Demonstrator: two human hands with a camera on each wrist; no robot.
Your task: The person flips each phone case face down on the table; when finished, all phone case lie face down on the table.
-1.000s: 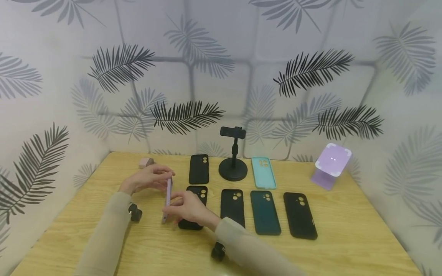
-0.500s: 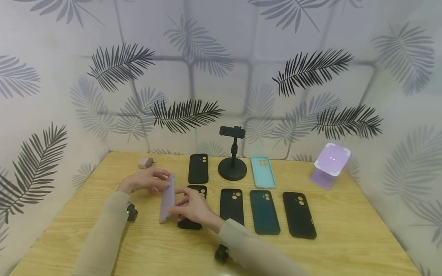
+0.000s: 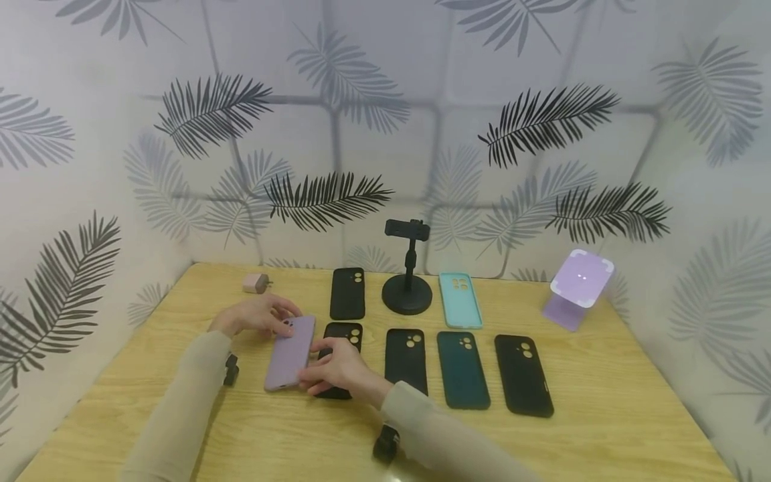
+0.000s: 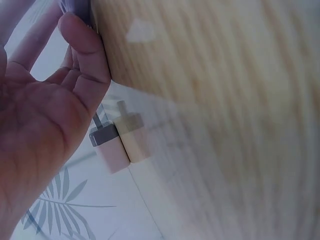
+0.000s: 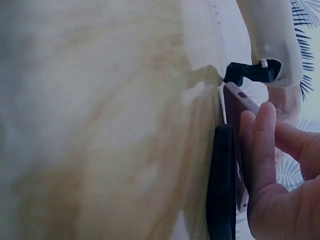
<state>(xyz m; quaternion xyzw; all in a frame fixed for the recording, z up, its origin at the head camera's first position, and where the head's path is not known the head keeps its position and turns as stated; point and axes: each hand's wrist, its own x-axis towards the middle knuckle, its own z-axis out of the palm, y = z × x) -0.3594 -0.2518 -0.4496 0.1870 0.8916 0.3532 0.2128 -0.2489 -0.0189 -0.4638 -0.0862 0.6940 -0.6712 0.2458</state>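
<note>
My left hand pinches the far end of the lilac phone, now tipped from edge-on to nearly back-up, so the turn looks mostly done; left of the black case, my right hand pinches its near right corner.

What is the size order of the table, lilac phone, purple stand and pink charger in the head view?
1. Table
2. Lilac phone and purple stand: too alike to rank, with fingers partly covering the phone
3. Pink charger
</note>
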